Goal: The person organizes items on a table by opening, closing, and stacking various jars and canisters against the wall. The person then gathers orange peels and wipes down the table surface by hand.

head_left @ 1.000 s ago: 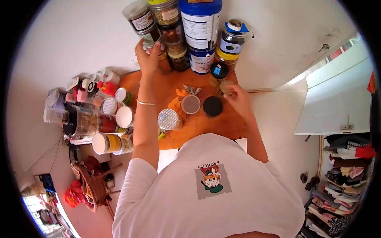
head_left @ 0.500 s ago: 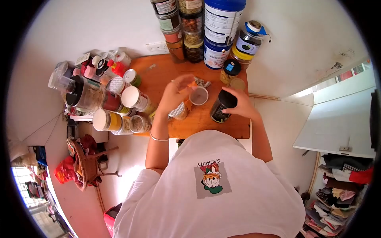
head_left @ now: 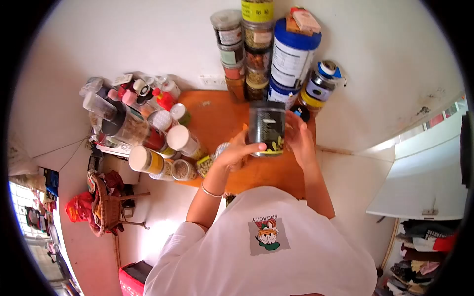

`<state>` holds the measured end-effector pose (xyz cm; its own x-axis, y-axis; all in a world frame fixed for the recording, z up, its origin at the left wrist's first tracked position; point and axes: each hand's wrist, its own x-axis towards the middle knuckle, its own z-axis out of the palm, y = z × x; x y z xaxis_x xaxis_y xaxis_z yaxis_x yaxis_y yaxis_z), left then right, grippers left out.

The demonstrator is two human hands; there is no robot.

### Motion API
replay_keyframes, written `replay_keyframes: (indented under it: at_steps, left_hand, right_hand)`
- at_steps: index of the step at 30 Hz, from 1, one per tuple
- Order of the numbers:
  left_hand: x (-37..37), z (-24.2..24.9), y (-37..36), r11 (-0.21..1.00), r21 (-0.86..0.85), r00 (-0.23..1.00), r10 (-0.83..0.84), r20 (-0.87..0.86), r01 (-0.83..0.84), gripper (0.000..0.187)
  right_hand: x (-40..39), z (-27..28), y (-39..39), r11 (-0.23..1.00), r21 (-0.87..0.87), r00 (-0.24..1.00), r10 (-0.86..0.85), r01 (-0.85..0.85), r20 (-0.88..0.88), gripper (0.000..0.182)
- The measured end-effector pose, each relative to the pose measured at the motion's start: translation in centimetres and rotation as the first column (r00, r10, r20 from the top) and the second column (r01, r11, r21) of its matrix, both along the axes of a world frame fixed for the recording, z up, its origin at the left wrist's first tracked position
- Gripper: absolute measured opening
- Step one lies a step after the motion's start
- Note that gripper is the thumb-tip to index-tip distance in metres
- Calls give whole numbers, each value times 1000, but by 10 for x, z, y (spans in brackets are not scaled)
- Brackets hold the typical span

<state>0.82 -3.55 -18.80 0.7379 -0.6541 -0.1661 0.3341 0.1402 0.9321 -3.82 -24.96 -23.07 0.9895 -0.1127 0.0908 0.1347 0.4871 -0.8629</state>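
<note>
A black jar [head_left: 266, 129] with pale lettering and a green-yellow leaf print is raised over the wooden table, its dark lid uppermost. My left hand [head_left: 237, 152] grips the lower left of this jar, thumb across its front and the other fingers hidden behind. Close by the jar's right side is my right hand [head_left: 301, 140], fingers apart and partly bent, fingertips right at the edge of the jar. Left of my left hand, a jar of greenish contents [head_left: 205, 166] stands near the table's front edge. Part of a patterned lid [head_left: 221, 149] shows beside my left wrist.
Jars and bottles crowd the table's left side, including a white-lidded jar [head_left: 182, 139] and a red-topped bottle [head_left: 164, 98]. Stacked jars [head_left: 256, 59] and blue-lidded white buckets [head_left: 296, 54] stand against the wall. A wicker basket [head_left: 102, 204] is at the lower left.
The black jar has been lifted from the table and moved left, now in my left hand. My right hand has shifted to the jar's side. The head view has tilted upward.
</note>
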Motion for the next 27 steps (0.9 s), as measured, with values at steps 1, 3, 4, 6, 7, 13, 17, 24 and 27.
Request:
replay_keyframes:
  at_steps: [1, 3, 4, 6, 7, 13, 17, 24, 27]
  left_hand:
    - [11, 7, 5, 995, -44, 995, 91, 47, -89, 84]
    - [37, 41, 16, 963, -109, 948, 263, 178, -246, 82]
    - [46, 70, 20, 926, -79, 883, 376, 280, -369, 81]
    - [82, 99, 18, 827, -253, 747, 562, 354, -502, 79]
    - [106, 113, 16, 781, -331, 632, 623, 460, -529, 76]
    - [235, 152, -4, 680, -487, 271, 695, 666, -548, 71]
    - [284, 133, -13, 767, -310, 326, 550, 769, -562, 72]
    - [285, 118, -29, 816, -342, 195, 472, 860, -466, 96]
    - [286, 112, -32, 808, -334, 209, 478, 853, -485, 94]
  right_hand:
    - [-1, 1, 0, 1000, -3, 1000, 10, -10, 19, 65]
    - [-3, 2, 1, 985, -165, 999, 38, -42, -26, 61]
    - [-3, -1, 1, 984, -170, 999, 45, -47, -15, 61]
    - [-3, -10, 3, 981, -188, 997, 26, -40, -78, 58]
    - [-4, -12, 3, 980, -193, 997, 27, -40, -69, 58]
    - [-5, -12, -1, 940, -341, 994, -44, 6, -103, 55]
    - [-6, -24, -8, 952, -297, 990, -106, 73, -95, 52]
    - [-12, -37, -11, 957, -271, 959, -171, 107, -226, 50]
    - [-11, -30, -5, 955, -274, 955, -178, 110, -236, 49]
